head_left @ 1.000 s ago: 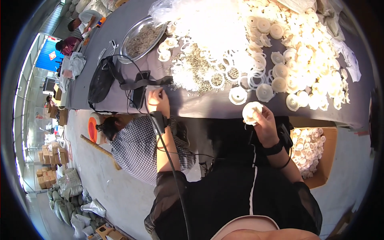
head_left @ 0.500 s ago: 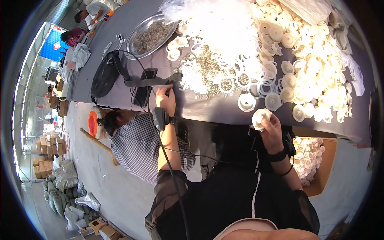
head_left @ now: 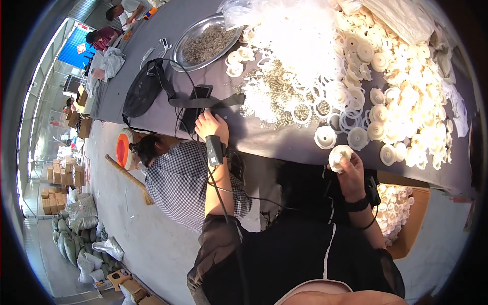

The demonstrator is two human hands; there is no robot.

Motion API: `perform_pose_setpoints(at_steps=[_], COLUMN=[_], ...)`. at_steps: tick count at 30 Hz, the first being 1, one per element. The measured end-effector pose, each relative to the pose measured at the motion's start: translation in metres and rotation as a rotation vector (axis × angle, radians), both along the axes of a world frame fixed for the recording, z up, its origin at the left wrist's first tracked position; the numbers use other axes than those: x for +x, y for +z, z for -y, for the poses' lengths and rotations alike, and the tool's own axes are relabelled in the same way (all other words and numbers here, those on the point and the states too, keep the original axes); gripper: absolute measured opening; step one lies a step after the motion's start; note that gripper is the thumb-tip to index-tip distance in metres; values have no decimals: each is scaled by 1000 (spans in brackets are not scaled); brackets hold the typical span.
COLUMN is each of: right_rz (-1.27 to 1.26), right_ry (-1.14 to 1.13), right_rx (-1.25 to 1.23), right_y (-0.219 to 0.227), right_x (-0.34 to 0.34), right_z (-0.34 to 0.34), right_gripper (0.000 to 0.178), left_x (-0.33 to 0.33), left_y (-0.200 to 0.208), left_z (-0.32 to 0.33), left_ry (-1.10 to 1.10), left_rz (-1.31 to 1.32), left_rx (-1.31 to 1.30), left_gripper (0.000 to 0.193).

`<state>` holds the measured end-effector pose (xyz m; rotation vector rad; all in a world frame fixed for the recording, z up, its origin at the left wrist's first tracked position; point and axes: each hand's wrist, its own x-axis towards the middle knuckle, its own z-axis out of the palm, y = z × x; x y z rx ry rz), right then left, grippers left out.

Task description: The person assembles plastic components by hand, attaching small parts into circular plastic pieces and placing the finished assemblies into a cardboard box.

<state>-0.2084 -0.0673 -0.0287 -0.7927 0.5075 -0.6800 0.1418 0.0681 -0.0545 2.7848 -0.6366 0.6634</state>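
My right hand grips a round white plastic part between thumb and fingers, just off the table's near edge. Over on the left, my left hand rests at the table edge, its fingers loosely spread and nothing visible in them. It is beside a black phone-like device and the end of a black strap. Beyond my right hand lie another white round part, several white rings and a heap of small metal pieces.
A large pile of white parts covers the table's right side. A metal tray of small pieces and a black pouch lie at left. Below are a bent-over person in checks and a carton of white parts.
The view has shifted slightly, so the table things sit farther right. My left hand's fingers look more spread than before. My right hand still holds the white part, its face turned slightly.
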Motion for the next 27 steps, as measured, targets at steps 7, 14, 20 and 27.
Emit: perform_pose_setpoints(at_steps=[7,14,20,27], right_rz=[-13,-38,-36,-123], right_ry=[5,44,148,138], right_rx=[15,27,81,107], right_y=[-2,-5,-12,-13], right_x=[6,12,30,39], right_z=[0,-1,-12,-11], right_gripper=[32,31,28,27], left_x=[27,46,43,4], left_y=[-18,-5,22,27], left_z=[-9,-5,-28,-40], left_ry=[-45,13,-270,-307], left_rz=[98,-38,-136,-417], left_rx=[-28,6,-171,-332], left_gripper=[33,28,14,10])
